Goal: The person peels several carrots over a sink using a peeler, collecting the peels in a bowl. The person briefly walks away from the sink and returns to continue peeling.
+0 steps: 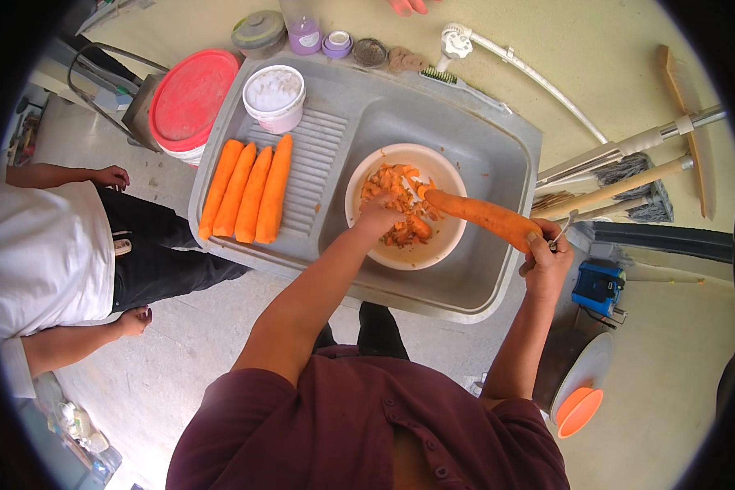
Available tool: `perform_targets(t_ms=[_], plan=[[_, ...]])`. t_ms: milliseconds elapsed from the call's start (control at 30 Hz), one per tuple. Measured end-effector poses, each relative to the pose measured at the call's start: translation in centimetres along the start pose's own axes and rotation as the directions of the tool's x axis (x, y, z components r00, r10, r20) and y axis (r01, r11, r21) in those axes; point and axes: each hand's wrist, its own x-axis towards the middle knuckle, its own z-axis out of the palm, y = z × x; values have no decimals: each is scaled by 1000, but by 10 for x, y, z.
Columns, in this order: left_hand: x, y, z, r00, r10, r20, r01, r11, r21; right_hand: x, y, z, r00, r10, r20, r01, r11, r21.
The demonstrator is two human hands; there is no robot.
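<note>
My right hand (546, 254) grips the thick end of a large carrot (487, 215), whose tip points left over a round plastic basin (452, 237). A thin metal tool (565, 226), perhaps a peeler, is also in that hand. My left hand (378, 217) reaches into the basin, onto the orange peelings (392, 180); its fingertips are partly hidden among them, so I cannot tell whether it holds anything. The basin stands in the bowl of a grey sink (496, 159). Several peeled carrots (245, 193) lie side by side on the ribbed drainboard, at the left.
A white lidded tub (274, 98) stands on the drainboard. Behind the sink are a scrubbing brush (465, 89), small containers and a white hose (545, 82). A red-lidded bucket (193, 101) and a person in a white shirt (52, 257) are at the left. Broom handles (618, 184) lean at the right.
</note>
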Motion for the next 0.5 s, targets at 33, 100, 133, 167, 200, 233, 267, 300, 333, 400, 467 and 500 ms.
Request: perform_targets(t_ms=[33, 100, 133, 167, 200, 233, 267, 300, 333, 400, 467, 500], plan=[[0, 0, 3, 998, -60, 28, 62, 992, -111, -1, 4, 0, 1000, 20, -19, -20, 1000, -8], [-16, 35, 9, 954, -257, 155, 298, 874, -383, -2, 15, -9, 995, 64, -73, -66, 997, -34], [-27, 58, 6, 896, -370, 247, 444, 725, -526, -4, 18, -11, 993, 80, -82, -84, 996, -42], [-29, 58, -4, 888, -312, 338, 459, 658, -597, -4, 18, -9, 993, 92, -74, -96, 994, -49], [-29, 55, -15, 871, -241, 428, 482, 582, -655, -4, 19, -7, 995, 76, -67, -80, 995, -60], [-28, 50, -24, 849, -158, 505, 510, 500, -700, -3, 23, -5, 996, 60, -60, -64, 995, -71], [-27, 45, -28, 855, -216, 471, 478, 678, -558, -3, 25, -3, 998, 44, -53, -49, 996, -81], [-27, 40, -30, 866, -264, 424, 435, 816, -380, -4, 24, -1, 998, 51, -38, -55, 994, -97], [-26, 36, -31, 880, -300, 368, 383, 907, -176, -5, 22, 3, 998, 59, -24, -61, 992, -114], [-29, 39, -29, 878, -251, 407, 426, 798, -427, -6, 25, 6, 998, 60, -3, -60, 990, -128], [-40, 56, -26, 891, -174, 419, 392, 758, -521, -7, 35, 7, 999, 52, 13, -50, 991, -122], [-47, 67, -27, 906, -118, 405, 331, 795, -508, -7, 35, 11, 996, 69, 52, -63, 991, -121]])
